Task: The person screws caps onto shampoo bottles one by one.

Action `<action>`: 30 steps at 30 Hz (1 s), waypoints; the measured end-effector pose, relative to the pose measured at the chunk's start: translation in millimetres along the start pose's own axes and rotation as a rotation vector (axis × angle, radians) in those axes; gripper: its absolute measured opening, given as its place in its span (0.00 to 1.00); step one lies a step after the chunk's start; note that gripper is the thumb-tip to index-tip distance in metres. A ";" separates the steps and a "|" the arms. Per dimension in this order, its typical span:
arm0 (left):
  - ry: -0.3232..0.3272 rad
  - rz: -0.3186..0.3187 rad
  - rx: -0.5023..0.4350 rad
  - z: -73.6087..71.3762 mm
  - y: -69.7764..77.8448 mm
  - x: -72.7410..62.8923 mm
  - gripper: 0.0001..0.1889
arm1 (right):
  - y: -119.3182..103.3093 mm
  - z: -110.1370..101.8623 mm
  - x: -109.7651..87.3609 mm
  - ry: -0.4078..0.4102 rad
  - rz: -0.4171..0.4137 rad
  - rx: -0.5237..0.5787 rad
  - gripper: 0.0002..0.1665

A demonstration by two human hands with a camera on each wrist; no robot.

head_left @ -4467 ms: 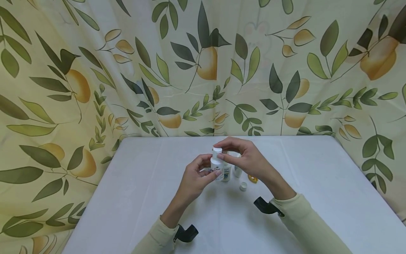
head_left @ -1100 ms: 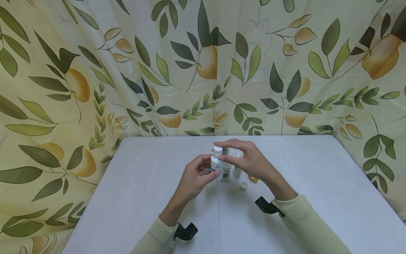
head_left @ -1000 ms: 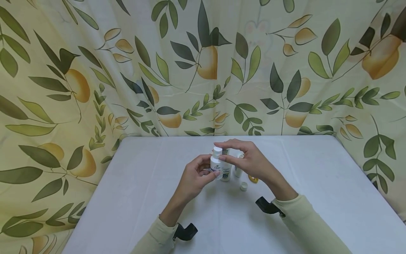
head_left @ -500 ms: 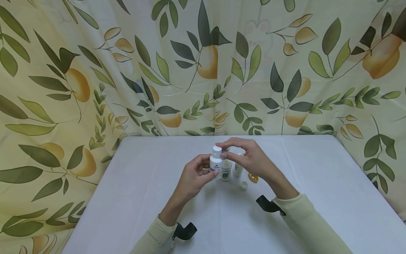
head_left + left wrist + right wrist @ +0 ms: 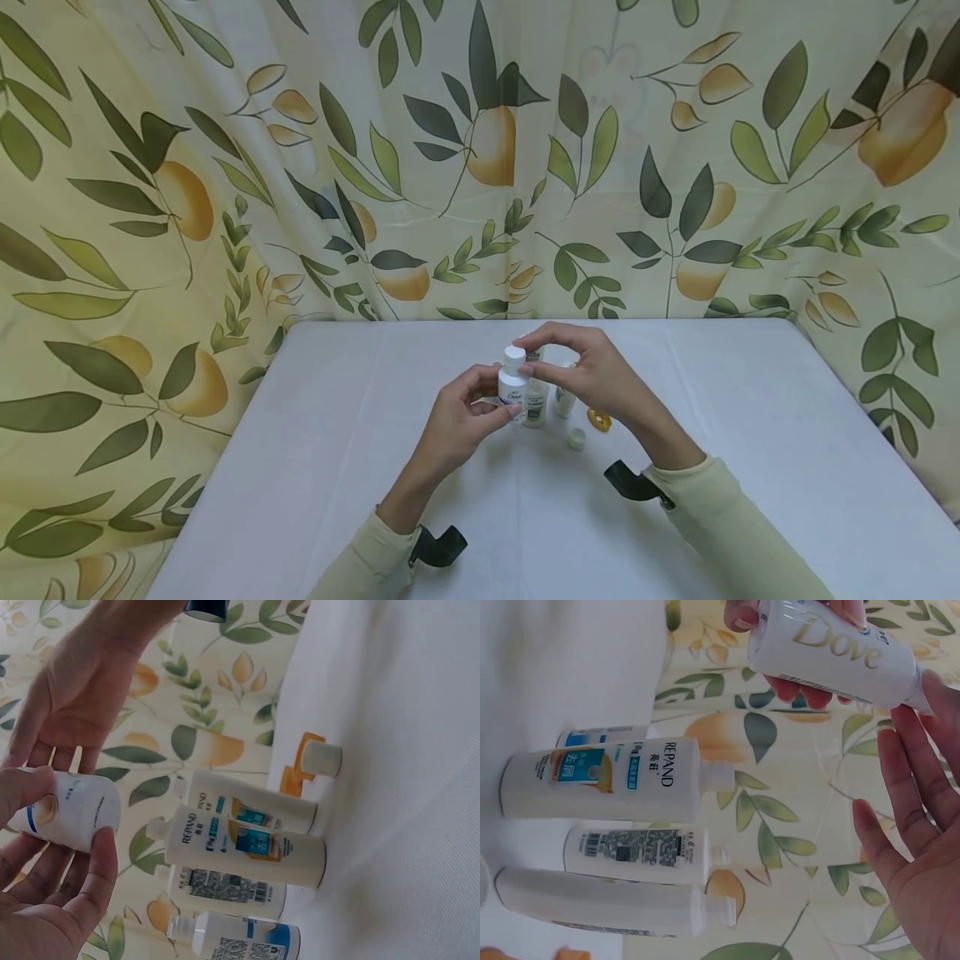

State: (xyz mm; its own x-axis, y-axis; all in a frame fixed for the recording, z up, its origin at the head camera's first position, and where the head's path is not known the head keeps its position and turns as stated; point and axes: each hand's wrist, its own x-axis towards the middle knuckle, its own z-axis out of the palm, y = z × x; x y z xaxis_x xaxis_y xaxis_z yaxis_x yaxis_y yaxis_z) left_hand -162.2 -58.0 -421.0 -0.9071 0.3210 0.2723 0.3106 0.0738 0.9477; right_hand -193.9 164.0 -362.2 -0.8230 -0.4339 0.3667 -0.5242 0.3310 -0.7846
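One Dove bottle (image 5: 512,387) is above the table (image 5: 337,467), my left grip (image 5: 467,415) clamped round its body, my right grip (image 5: 596,371) pinching its cap (image 5: 514,356), mostly hidden in the right wrist view.

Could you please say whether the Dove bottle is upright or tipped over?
Roughly upright: in the head view, the left hand holds the Dove bottle with its narrow top uppermost.
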 end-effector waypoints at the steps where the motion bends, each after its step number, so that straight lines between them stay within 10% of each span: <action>1: -0.001 0.001 -0.002 0.1 -0.2 -0.2 0.23 | -0.1 0.5 -0.3 0.001 0.005 -0.001 0.16; 30: -0.007 -0.005 -0.014 0.8 -1.5 0.5 0.26 | 2.3 8.6 1.5 -0.002 -0.064 0.020 0.22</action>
State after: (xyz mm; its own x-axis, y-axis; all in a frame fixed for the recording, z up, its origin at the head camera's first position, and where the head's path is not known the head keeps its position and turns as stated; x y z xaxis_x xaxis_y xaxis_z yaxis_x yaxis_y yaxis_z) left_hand -162.9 -57.2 -422.4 -0.9064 0.3274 0.2669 0.3025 0.0624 0.9511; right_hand -194.5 156.9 -367.7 -0.7875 -0.4553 0.4154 -0.5711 0.2857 -0.7696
